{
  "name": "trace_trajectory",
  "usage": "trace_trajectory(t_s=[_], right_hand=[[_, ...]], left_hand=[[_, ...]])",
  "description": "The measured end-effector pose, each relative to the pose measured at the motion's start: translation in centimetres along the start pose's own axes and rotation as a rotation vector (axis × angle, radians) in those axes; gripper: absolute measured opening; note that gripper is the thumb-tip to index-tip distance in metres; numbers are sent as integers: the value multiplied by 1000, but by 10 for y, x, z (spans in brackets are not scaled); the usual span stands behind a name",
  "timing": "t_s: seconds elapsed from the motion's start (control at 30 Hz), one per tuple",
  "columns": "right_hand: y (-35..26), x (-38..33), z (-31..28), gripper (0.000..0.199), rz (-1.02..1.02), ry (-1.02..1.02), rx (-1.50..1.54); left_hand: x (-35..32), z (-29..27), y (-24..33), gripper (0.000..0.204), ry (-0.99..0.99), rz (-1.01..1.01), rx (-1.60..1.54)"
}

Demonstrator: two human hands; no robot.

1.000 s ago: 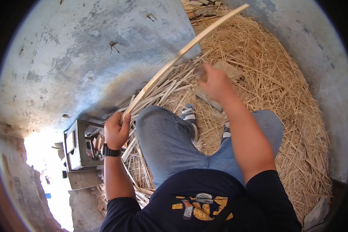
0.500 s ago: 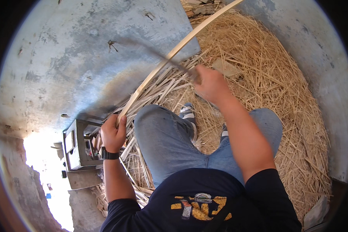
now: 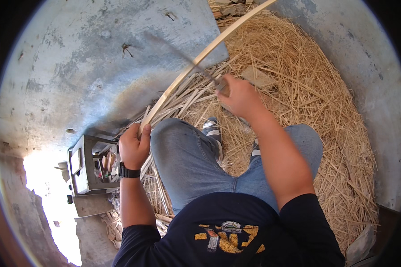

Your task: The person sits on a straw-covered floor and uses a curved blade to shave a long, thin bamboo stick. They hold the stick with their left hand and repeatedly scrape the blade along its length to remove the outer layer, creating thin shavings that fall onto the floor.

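Observation:
My left hand (image 3: 135,146) is closed around the near end of a long pale wooden or bamboo strip (image 3: 213,44), just left of my left knee. From there the strip slants up and to the right, past the top edge of the view. My right hand (image 3: 242,97) grips the handle of a knife (image 3: 182,54) with a long, narrow dark blade, smeared by motion. The blade crosses the strip about midway along its visible length and points to the upper left. Whether its edge touches the strip I cannot tell.
Straw-like shavings (image 3: 298,89) cover the floor, with a flat slab (image 3: 258,77) among them. Thin split strips (image 3: 182,103) lie beyond my left knee. A grey frame box (image 3: 90,164) with wood pieces stands at the left, below a worn blue-grey wall (image 3: 93,66).
My left hand has moved slightly forward and to the right along with its end of the strip. The knife still crosses the strip, its blade a little shifted.

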State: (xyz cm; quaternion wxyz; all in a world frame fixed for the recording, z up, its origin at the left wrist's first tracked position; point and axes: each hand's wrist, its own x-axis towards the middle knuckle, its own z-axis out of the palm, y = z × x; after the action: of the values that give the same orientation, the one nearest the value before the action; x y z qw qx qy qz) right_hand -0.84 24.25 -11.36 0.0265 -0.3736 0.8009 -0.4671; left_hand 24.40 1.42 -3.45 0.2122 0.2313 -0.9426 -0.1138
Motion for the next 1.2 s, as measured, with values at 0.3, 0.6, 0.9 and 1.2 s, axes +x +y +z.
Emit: trace_trajectory(t_s=[0.3,0.6,0.9,1.2], right_hand=[[11,7,-6,30,16,90,-64],[-7,0,0,31,-61,-134,-167],[7,5,-14,30,76,-5,-113],[24,10,-28,32,156,-2,-211]], left_hand=[[-2,-5,0,40,36,50,103],[1,1,6,29,196,187,270],[6,-5,-10,28,297,275,347],[5,-16,-22,26,277,187,343]])
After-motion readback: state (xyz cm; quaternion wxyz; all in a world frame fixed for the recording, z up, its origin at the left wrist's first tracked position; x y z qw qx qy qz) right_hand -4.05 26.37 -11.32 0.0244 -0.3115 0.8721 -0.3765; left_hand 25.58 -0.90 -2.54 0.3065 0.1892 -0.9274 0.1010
